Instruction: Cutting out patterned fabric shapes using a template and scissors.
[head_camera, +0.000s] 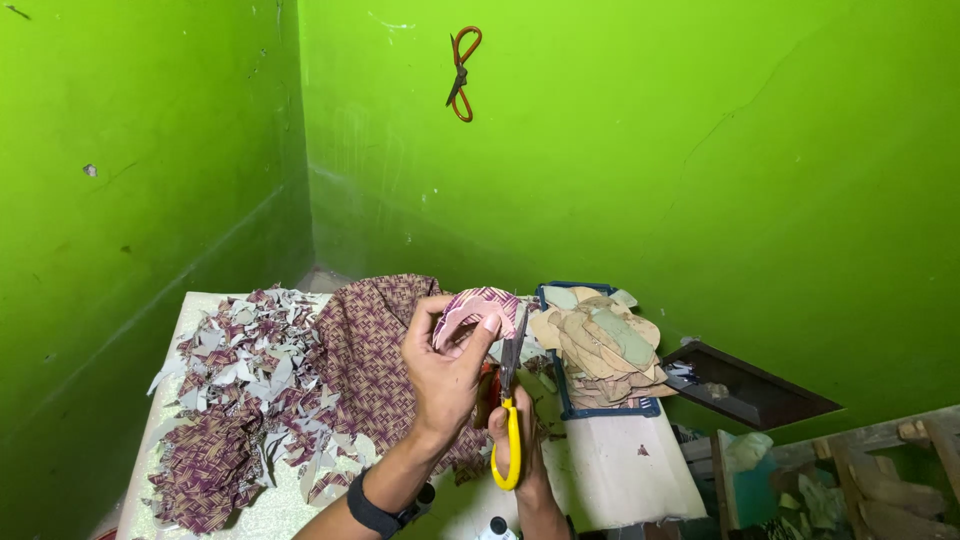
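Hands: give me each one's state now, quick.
Left hand: closed on a curved woven-pattern piece.
Right hand: closed on yellow-handled scissors, blades at that piece.

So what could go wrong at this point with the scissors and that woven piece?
1. The left hand pinches the small woven piece right beside the blades of the yellow-handled scissors, so a thumb or fingertip could be nicked.
2. The piece is held in the air with no support, so it may twist and the cut may wander.
3. Offcuts already crowd the board; more trimmings could slide off its edge.
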